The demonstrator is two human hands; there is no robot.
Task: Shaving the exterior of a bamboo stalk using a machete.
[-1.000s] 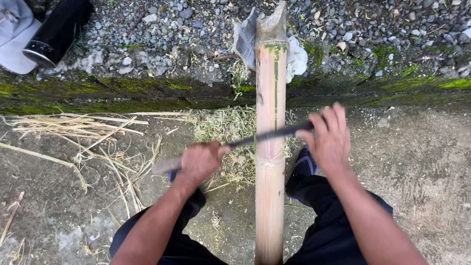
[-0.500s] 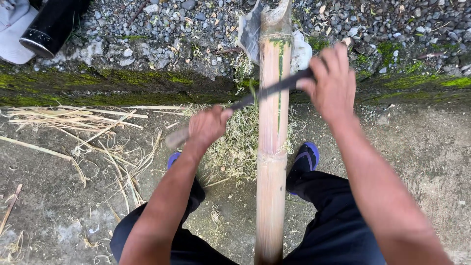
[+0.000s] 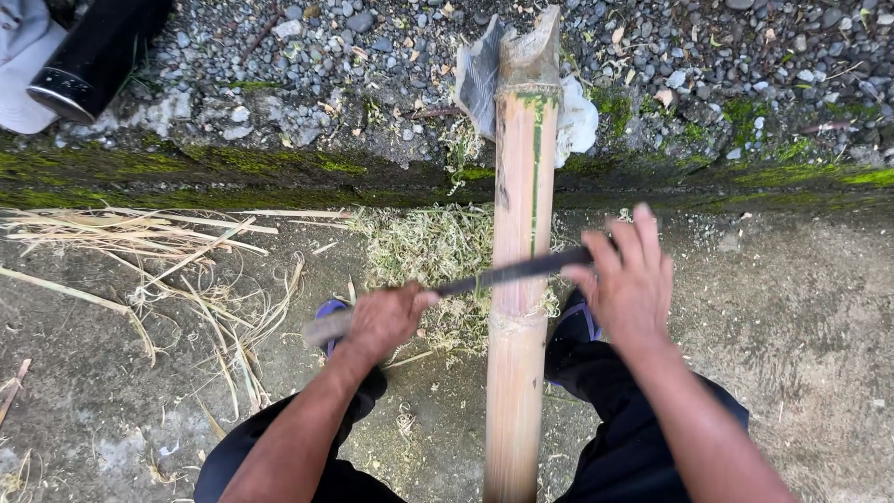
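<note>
Two hands grip a long dark blade (image 3: pixel 517 272) laid across an upright tan bamboo pole (image 3: pixel 518 307); left hand (image 3: pixel 386 319) closed on the handle, right hand (image 3: pixel 629 284) pressing the tip; cracked concrete ground (image 3: pixel 801 326) with fibrous shavings (image 3: pixel 424 247), mossy kerb (image 3: pixel 186 172), grey gravel (image 3: pixel 372 56) beyond.

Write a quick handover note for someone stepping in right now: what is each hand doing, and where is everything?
Left hand: closed around the knife handle.
Right hand: fingers pressing on the far end of the blade.
Blade lies across the bamboo pole, just above a node.
Pole leans with its top on the mossy curb.
Done: most of the pole is pale, with shavings beside it.
Left: a green strip near the top.
</note>
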